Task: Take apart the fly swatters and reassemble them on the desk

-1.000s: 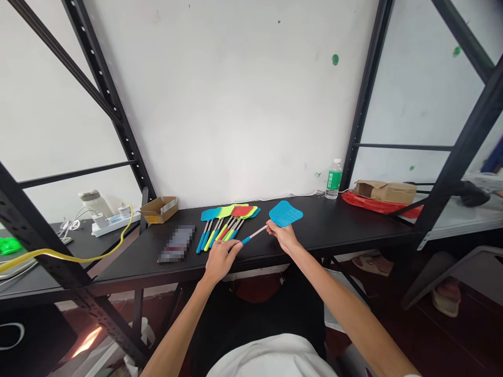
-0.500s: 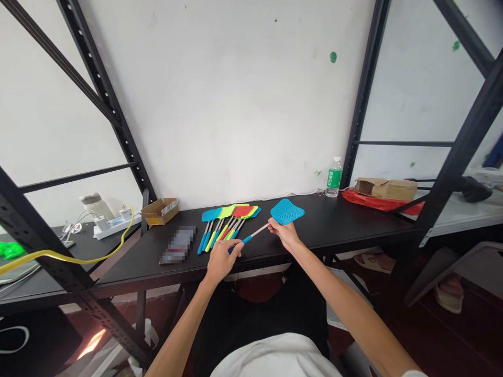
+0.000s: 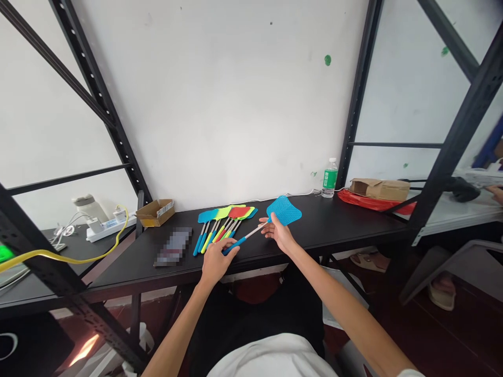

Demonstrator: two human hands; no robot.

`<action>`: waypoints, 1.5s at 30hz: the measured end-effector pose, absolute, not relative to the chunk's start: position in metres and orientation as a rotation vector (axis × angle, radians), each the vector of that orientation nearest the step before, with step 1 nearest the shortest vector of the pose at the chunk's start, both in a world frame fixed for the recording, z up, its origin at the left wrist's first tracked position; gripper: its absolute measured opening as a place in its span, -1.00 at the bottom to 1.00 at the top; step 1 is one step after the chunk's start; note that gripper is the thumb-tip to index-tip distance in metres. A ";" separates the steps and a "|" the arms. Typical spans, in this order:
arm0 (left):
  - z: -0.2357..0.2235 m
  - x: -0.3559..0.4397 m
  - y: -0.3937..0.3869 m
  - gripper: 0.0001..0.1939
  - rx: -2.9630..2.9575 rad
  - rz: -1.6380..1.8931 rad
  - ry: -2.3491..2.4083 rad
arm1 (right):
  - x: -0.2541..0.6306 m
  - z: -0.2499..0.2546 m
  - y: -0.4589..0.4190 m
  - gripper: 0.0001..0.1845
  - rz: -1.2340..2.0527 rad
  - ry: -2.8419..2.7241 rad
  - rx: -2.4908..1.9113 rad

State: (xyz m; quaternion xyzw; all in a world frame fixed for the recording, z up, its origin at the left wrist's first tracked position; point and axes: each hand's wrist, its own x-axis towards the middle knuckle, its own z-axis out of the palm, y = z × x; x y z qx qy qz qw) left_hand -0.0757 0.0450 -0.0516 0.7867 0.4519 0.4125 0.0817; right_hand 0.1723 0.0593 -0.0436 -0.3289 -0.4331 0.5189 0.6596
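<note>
A blue fly swatter (image 3: 288, 210) with a thin metal shaft is held slantwise above the table's front edge, its mesh head up to the right. My left hand (image 3: 215, 262) is closed around its blue handle. By the neck, just below the head, is my right hand (image 3: 281, 234). Its thumb lies against the swatter and its other fingers are spread behind the shaft. To the left, several more fly swatters (image 3: 238, 213) in blue, yellow-green and red lie overlapped in a fan on the black table (image 3: 322, 225), handles toward me.
A pixelated flat object (image 3: 174, 246) and an open cardboard box (image 3: 156, 213) lie left of the fan. A water bottle (image 3: 329, 179) stands at the back right, beside a brown paper package (image 3: 379, 189) on red plastic (image 3: 373, 203). Black rack posts (image 3: 356, 104) frame the table; a yellow cable (image 3: 78, 259) crosses at left.
My right hand has loosened from a pinch on the swatter's neck to spread fingers with the thumb on it. The left hand keeps the handle. The view has shifted slightly.
</note>
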 end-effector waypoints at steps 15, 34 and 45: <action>-0.052 -0.079 0.043 -0.80 2.352 1.227 1.338 | 0.174 -0.052 0.063 -0.44 1.143 -1.095 -0.778; -0.041 -0.071 0.036 -0.60 2.436 1.068 1.273 | 0.170 -0.052 0.067 -0.52 1.040 -1.121 -0.857; -0.050 -0.071 0.043 -0.62 2.443 1.102 1.399 | 0.170 -0.047 0.064 -0.59 1.078 -1.051 -0.862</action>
